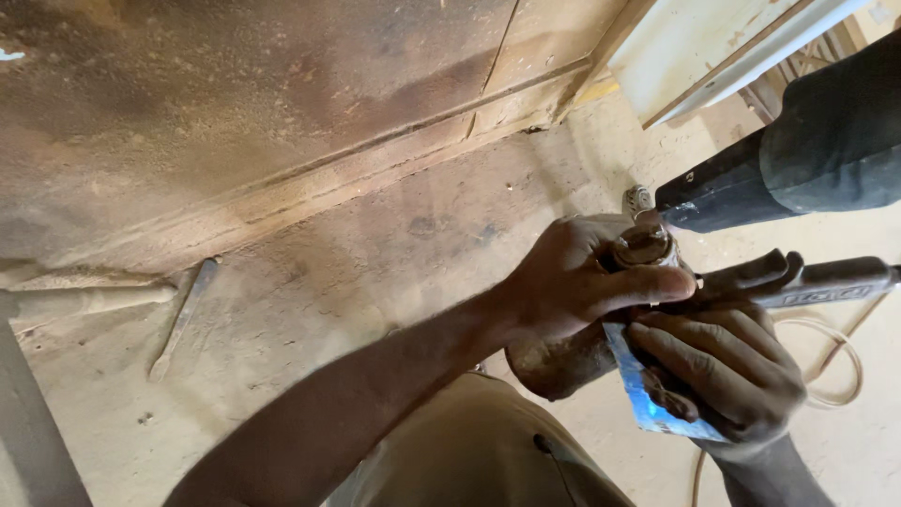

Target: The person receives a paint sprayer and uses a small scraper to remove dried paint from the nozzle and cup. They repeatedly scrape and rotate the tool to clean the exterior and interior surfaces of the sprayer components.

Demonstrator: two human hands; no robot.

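My left hand [572, 282] reaches in from the lower left and grips the top of a metal spray-gun-like tool, its thumb laid across the body just under a round metal cap [643, 246]. Below the hands hangs the tool's rusty round cup [554, 366]. My right hand [727, 376] holds the tool from underneath and pinches a blue and white packet [648, 404] against it. The tool's dark metal handle [831, 282] sticks out to the right. Its front part is hidden by my fingers.
A bulky black object [826, 150] hangs over the tool from the upper right. A thin hose [840, 366] loops on the dusty floor. A flat metal tool [183, 319] and wooden sticks [84, 291] lie at the left. A rusty metal panel [235, 103] and a pale board [713, 47] stand behind.
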